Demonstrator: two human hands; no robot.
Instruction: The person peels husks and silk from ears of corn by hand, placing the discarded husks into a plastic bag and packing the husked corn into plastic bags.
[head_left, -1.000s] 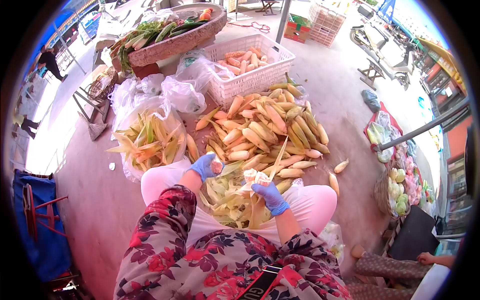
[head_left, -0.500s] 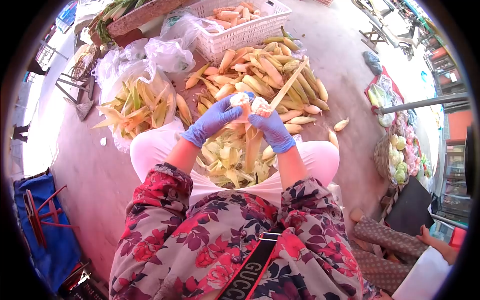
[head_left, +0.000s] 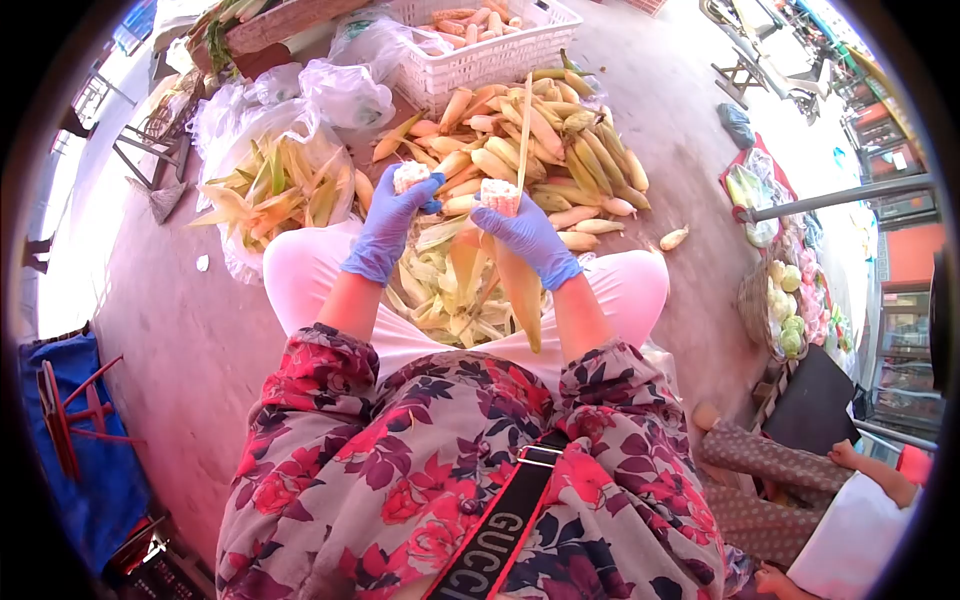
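Observation:
Blue gloves cover both hands. My left hand (head_left: pixel 392 215) is closed round a whitish piece of corn (head_left: pixel 410 177), its broken end facing up. To its right, my right hand (head_left: pixel 525 232) grips another corn piece (head_left: pixel 499 196), with a long husk strip standing up beside it and a husk leaf (head_left: pixel 517 290) hanging below. The two pieces are apart. Between my legs lies a heap of loose husks (head_left: pixel 450 290). A pile of unhusked corn (head_left: pixel 550 150) spreads out just beyond my hands.
A white crate (head_left: pixel 450 75) with husked cobs stands behind the pile. At the left are a plastic bag of husks (head_left: pixel 275 195) and a blue cloth (head_left: pixel 85 480). A vegetable basket (head_left: pixel 757 312) is at the right, near a seated person's legs (head_left: pixel 765 480).
The hands came together over the husks, then moved apart, the left one leftward with its piece. The husk leaf now hangs lower from the right hand. The view has tilted down.

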